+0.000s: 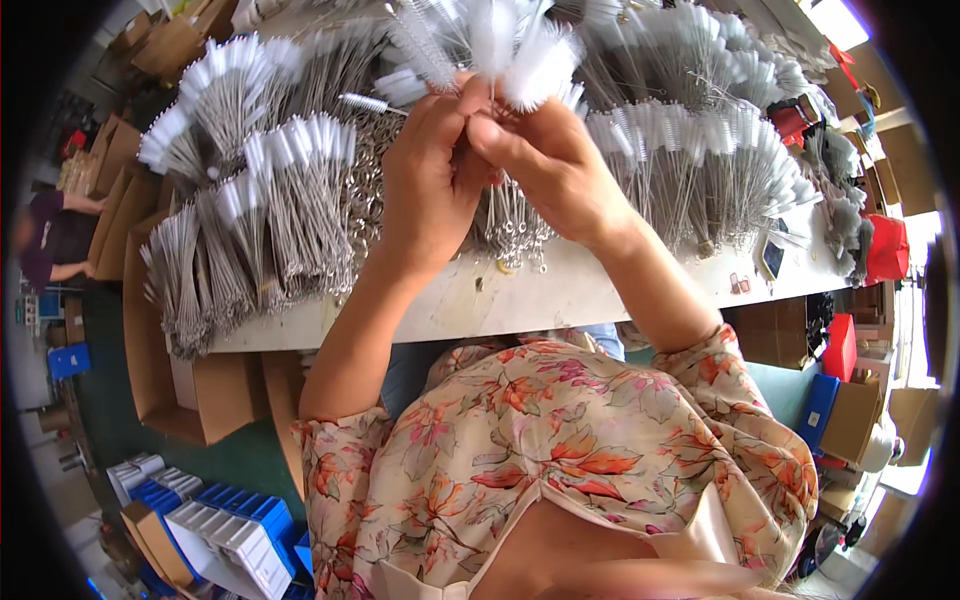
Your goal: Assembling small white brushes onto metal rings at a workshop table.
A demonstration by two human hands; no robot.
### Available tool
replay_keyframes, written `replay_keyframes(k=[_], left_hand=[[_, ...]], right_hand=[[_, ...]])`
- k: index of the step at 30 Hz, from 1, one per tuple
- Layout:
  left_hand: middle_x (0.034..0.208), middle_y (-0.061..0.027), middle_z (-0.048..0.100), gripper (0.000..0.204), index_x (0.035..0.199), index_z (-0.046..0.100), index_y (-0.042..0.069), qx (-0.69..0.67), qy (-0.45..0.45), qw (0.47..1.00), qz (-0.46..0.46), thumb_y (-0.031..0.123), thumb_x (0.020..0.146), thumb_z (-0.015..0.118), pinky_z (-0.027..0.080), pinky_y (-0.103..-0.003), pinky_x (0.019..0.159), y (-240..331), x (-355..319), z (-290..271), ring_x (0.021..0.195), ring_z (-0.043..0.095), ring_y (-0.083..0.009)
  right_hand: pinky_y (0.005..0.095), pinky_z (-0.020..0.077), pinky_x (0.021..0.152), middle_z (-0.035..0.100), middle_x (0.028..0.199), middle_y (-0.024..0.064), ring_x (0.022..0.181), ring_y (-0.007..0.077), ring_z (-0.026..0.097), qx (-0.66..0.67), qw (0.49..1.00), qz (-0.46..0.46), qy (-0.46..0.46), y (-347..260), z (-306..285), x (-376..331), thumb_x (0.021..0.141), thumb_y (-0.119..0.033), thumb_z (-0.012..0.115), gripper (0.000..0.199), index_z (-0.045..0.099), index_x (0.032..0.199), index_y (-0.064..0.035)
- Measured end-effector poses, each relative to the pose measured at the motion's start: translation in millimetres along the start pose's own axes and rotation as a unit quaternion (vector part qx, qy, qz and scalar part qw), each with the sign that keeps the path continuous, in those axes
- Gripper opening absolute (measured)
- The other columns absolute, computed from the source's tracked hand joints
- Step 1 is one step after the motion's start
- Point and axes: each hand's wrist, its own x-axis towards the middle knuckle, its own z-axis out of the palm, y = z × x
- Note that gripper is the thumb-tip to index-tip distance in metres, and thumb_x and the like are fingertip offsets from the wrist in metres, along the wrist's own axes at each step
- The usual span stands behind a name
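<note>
Over the middle of the table I hold a bundle of white-bristled wire brushes (pixel 495 45), their bristle heads fanned upward and of differing widths. My left hand (pixel 432 170) is closed around the bundle from the left. From the other side my right hand (pixel 560 165) grips it too, its thumb near the left fingers. Below my hands, wire handles with ring ends (pixel 515 232) show; I cannot tell whether they belong to the held bundle or lie on the table. One slim brush (pixel 370 103) sticks out beside my left hand. The fingertips are partly hidden.
Bundles of similar brushes (pixel 300 150) fill the table's left, and more brushes (pixel 690 150) its right. Metal rings (pixel 370 180) lie heaped left of centre. A phone (pixel 773 250) is at the right edge. Cardboard boxes (pixel 225 395) stand below left; another person (pixel 50 235) is far left.
</note>
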Motion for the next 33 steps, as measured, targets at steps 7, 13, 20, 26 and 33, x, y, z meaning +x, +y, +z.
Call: replay_keyframes(k=[7, 13, 20, 26, 33], left_hand=[[0.092, -0.0136, 0.058, 0.023, 0.090, 0.057, 0.001, -0.070, -0.038, 0.996, 0.050, -0.006, 0.070, 0.067, 0.052, -0.027, 0.067, -4.2, -46.9, -15.4, 0.073, 0.061, -0.0217], [0.099, -0.0075, 0.056, 0.034, 0.097, 0.060, 0.005, 0.064, 0.003, 0.980, 0.187, -0.004, 0.066, 0.071, 0.051, -0.031, 0.064, -6.3, -104.5, 16.5, 0.077, 0.058, -0.0219], [0.094, -0.0076, 0.056, 0.037, 0.101, 0.063, 0.006, 0.040, 0.101, 0.976, 0.190, -0.005, 0.066, 0.071, 0.047, -0.028, 0.069, 11.3, -101.2, 17.9, 0.081, 0.054, -0.0194], [0.083, -0.0065, 0.059, 0.026, 0.099, 0.063, 0.006, -0.028, -0.083, 0.995, 0.052, 0.004, 0.074, 0.067, 0.046, -0.029, 0.058, -14.5, -156.6, -4.7, 0.069, 0.055, -0.0175], [0.076, -0.0087, 0.060, 0.019, 0.096, 0.059, 0.003, -0.061, -0.192, 0.963, -0.180, 0.010, 0.078, 0.065, 0.048, -0.030, 0.054, -17.5, -186.6, -14.3, 0.061, 0.060, -0.0204]], right_hand=[[0.0314, 0.0457, 0.084, 0.065, 0.096, 0.0097, 0.093, 0.0163, 0.059, 0.087, 0.990, 0.081, 0.078, 68.9, -16.2, -40.3, 0.092, -0.031, 0.049, 0.034, 0.066, 0.093, -0.0020], [0.0352, 0.0464, 0.081, 0.061, 0.090, 0.0077, 0.090, 0.0217, 0.057, 0.574, 0.807, 0.102, 0.098, 80.3, 11.6, -56.9, 0.095, -0.020, 0.039, 0.021, 0.051, 0.105, -0.0052], [0.0229, 0.0439, 0.070, 0.056, 0.083, 0.0007, 0.073, 0.0129, 0.051, 0.494, 0.861, 0.051, 0.106, 44.2, 24.9, -70.1, 0.095, -0.020, 0.043, 0.017, 0.050, 0.101, -0.0058], [0.0232, 0.0409, 0.050, 0.058, 0.067, 0.0016, 0.055, 0.0093, 0.051, -0.365, 0.897, 0.207, -0.137, 12.4, -29.5, -70.0, 0.089, -0.014, 0.048, 0.016, 0.059, 0.083, -0.0025], [0.0323, 0.0502, 0.058, 0.063, 0.074, 0.0095, 0.070, 0.0196, 0.064, -0.786, 0.532, 0.109, -0.295, 99.0, 0.1, -116.3, 0.070, -0.008, 0.061, 0.004, 0.063, 0.074, -0.0073]])
